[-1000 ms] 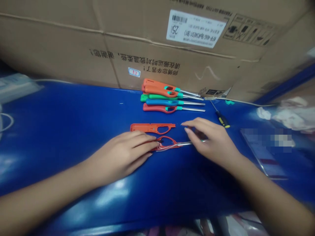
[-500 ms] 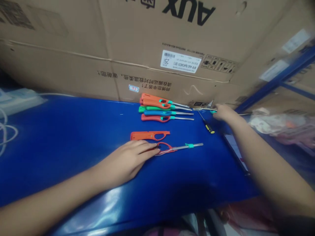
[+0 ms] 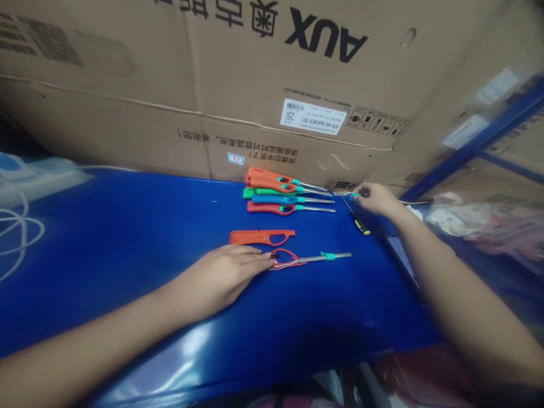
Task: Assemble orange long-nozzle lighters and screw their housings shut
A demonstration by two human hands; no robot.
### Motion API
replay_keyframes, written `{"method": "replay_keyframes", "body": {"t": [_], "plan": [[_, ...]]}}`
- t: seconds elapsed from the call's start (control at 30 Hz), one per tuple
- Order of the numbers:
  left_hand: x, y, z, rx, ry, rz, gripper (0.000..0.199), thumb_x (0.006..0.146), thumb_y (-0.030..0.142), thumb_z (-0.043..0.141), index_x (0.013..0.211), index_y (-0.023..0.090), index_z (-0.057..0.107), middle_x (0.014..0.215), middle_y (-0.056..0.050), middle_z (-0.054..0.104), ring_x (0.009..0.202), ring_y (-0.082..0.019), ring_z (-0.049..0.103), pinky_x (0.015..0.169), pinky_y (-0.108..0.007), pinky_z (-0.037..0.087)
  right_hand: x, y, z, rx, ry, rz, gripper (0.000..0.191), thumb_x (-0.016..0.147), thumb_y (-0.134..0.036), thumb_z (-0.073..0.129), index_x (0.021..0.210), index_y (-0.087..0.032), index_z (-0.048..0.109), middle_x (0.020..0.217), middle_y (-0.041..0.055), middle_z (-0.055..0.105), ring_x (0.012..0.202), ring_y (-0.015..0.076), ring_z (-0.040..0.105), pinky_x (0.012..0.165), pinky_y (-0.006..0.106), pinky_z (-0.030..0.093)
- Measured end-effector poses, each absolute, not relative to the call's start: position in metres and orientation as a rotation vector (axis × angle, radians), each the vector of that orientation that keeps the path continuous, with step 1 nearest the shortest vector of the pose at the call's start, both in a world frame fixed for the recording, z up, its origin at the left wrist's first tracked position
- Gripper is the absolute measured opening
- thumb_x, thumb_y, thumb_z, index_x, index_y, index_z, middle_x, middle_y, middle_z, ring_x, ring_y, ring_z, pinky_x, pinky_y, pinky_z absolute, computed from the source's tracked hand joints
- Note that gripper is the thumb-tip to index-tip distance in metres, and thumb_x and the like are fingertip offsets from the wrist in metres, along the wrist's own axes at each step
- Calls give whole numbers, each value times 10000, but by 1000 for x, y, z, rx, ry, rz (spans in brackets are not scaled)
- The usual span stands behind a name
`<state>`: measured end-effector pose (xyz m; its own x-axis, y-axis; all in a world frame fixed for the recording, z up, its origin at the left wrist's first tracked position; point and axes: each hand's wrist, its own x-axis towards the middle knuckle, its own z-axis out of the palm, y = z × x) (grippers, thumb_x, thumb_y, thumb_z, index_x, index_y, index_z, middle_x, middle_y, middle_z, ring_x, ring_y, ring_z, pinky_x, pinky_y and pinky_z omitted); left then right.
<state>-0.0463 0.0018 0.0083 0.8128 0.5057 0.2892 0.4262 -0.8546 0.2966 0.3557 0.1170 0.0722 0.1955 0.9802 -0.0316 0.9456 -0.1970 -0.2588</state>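
My left hand (image 3: 229, 272) rests on the handle of an opened long-necked lighter (image 3: 293, 260), its fingers close together and covering most of the handle. The lighter's red frame shows a wire, a metal tube and a teal collar. Just behind it lies a loose orange casing half (image 3: 249, 237). My right hand (image 3: 378, 198) is at the back right with fingers pinched; a small dark and teal bit shows at the fingertips, too small to name. Below that hand lies a yellow-and-black screwdriver (image 3: 359, 222). Several lighters (image 3: 272, 199) in orange, green, blue and red are bunched nearby.
The blue table (image 3: 140, 226) ends against a large cardboard box (image 3: 238, 102). A phone-like dark slab (image 3: 403, 260) is partly behind my right forearm. White cables (image 3: 21, 226) lie at left; plastic bags (image 3: 463, 218) and a blue metal frame (image 3: 476, 141) stand at right.
My right hand has moved slightly left, with the dark bit now visible at its fingertips. My left hand stays on the opened lighter. The camera view has shifted slightly.
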Motion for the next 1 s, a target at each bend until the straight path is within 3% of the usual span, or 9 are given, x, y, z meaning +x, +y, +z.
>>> {"method": "replay_keyframes", "body": {"t": [0.07, 0.2, 0.33, 0.57, 0.7, 0.8, 1.0], "plan": [[-46, 2, 10, 2773, 740, 536, 382, 1031, 192, 430, 1366, 266, 599, 1334, -35, 672, 1195, -216, 652, 1020, -392, 559, 331, 99, 78, -2120, -1911, 422, 235, 986, -249, 531, 1177, -148, 623, 1055, 101, 687, 869, 173, 674, 750, 314, 589], [-44, 1, 11, 2800, 717, 579, 374, 1014, 164, 446, 1338, 232, 620, 1289, -56, 696, 1161, -223, 669, 983, -387, 580, 280, 55, 73, -1820, -2059, 757, 209, 978, -273, 489, 1116, -215, 635, 840, 23, 674, 694, 132, 665, 616, 247, 572], [-44, 0, 7, 2863, 656, 642, 381, 1011, 148, 448, 1351, 207, 612, 1323, -62, 682, 1193, -235, 659, 1004, -409, 575, 254, 30, 51, -1696, -2107, 838, 217, 924, -272, 530, 1124, -218, 594, 872, 17, 658, 571, 115, 623, 488, 235, 499], [-43, 0, 3, 2761, 662, 714, 386, 995, 142, 502, 1360, 227, 594, 1329, -41, 673, 1195, -188, 649, 1030, -356, 554, 273, 38, 34, -1666, -2137, 522, 431, 897, -504, 602, 1175, -176, 575, 1019, 83, 608, 756, 179, 584, 759, 380, 518], [-41, 0, 2, 2669, 705, 744, 364, 978, 149, 537, 1329, 215, 610, 1278, -63, 685, 1154, -188, 656, 988, -343, 561, 290, 43, 33, -1433, -2412, 498, 297, 903, -435, 632, 1096, -209, 629, 1073, 78, 595, 853, 186, 594, 814, 359, 512], [-40, -1, 2, 2618, 758, 775, 350, 960, 153, 562, 1301, 205, 622, 1240, -75, 692, 1138, -205, 650, 978, -367, 551, 290, 43, 32, -1309, -2480, 446, 153, 933, -358, 608, 965, -214, 651, 1008, 66, 618, 876, 194, 596, 809, 349, 496], [-34, -7, 4, 2536, 917, 757, 271, 972, 189, 569, 1231, 179, 649, 1155, -91, 691, 1099, -226, 618, 954, -402, 525, 262, 24, 39, -1142, -2505, 486, 136, 965, -319, 604, 905, -199, 622, 926, 45, 655, 808, 157, 603, 746, 293, 477]]}}
